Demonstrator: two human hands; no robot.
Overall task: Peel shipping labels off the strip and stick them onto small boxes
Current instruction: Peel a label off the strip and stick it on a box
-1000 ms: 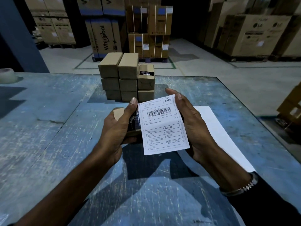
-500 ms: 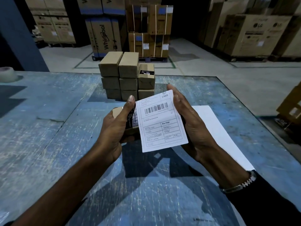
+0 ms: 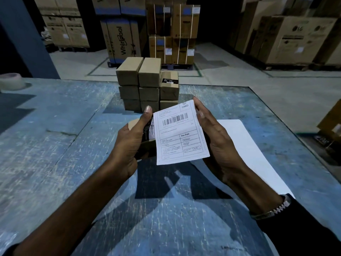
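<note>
Our left hand (image 3: 129, 143) grips the small box (image 3: 147, 145) steady while our right hand (image 3: 212, 139) pinches the shipping label (image 3: 180, 134), aligning it for sticking.

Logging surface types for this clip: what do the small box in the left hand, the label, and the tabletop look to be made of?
Small box: matte brown cardboard, going by its dull tan faces. Label: thin white paper, printed with a barcode and curling slightly; an adhesive back cannot be seen. Table: a hard top painted blue, worn and scratched pale; the material under the paint is unclear.
</note>
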